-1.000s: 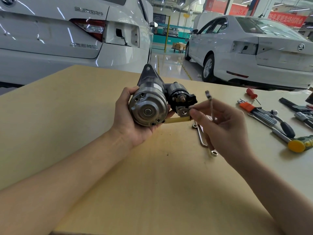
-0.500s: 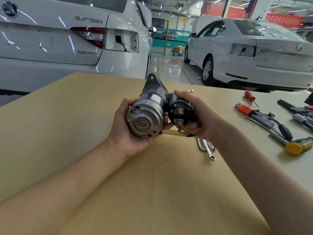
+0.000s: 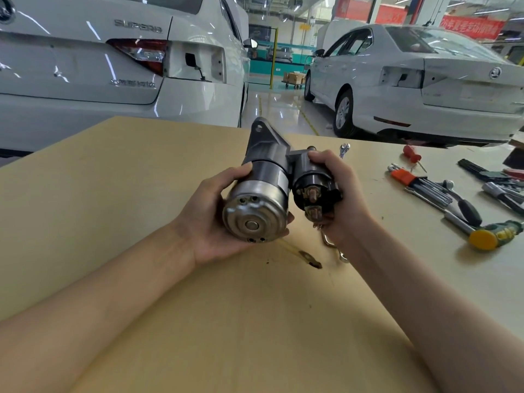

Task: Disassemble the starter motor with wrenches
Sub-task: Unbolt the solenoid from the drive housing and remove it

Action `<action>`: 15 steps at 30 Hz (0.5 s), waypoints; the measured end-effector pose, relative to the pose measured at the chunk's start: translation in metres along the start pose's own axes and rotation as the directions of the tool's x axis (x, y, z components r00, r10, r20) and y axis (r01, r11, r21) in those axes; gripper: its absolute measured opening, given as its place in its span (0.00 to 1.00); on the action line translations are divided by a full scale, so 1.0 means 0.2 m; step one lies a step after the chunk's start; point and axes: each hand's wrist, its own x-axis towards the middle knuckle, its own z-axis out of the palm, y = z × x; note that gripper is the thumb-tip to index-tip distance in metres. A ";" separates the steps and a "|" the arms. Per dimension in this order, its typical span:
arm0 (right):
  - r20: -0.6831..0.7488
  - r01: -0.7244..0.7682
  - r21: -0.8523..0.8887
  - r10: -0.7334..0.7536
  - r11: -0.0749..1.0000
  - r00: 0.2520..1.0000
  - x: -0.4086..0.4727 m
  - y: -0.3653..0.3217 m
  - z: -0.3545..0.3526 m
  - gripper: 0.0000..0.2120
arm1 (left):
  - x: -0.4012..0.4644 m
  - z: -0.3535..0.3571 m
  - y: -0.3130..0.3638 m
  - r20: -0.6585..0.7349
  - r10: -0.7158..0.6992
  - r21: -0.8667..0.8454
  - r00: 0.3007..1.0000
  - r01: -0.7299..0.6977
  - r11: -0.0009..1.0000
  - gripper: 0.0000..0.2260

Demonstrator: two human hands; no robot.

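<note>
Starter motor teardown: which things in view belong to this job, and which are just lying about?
In the job:
- starter motor, in left hand
- its solenoid, in right hand's grip
- wrenches on the table, partly hidden by the right hand
- small wrench behind the motor

Lying about:
- hex keys in orange holder
- red screwdriver
- yellow-faced mallet
- white cars

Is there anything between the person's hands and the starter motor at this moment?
Nothing visible. The left hand grips the starter motor around its silver end, and the right hand grips the black solenoid directly. Both are held above the table.
</note>
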 end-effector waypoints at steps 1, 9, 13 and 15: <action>-0.007 0.002 0.012 -0.002 1.000 1.000 0.00 0.01 0.00 0.10 | 0.00 0.00 0.00 0.003 0.007 0.008 1.000 -0.007 1.000 0.19; -0.067 0.047 -0.022 -0.049 0.999 0.997 0.02 0.00 -0.01 0.14 | -0.03 0.03 0.01 0.019 -0.106 0.079 0.994 0.105 0.991 0.24; -0.082 0.026 0.084 -0.019 0.996 0.996 0.02 -0.03 -0.04 0.11 | -0.04 0.05 0.00 0.046 -0.123 0.054 0.991 0.121 0.991 0.25; -0.094 0.021 0.102 -0.011 0.995 0.996 0.02 -0.05 -0.05 0.12 | -0.04 0.07 -0.01 0.043 -0.096 0.110 0.994 0.091 0.990 0.22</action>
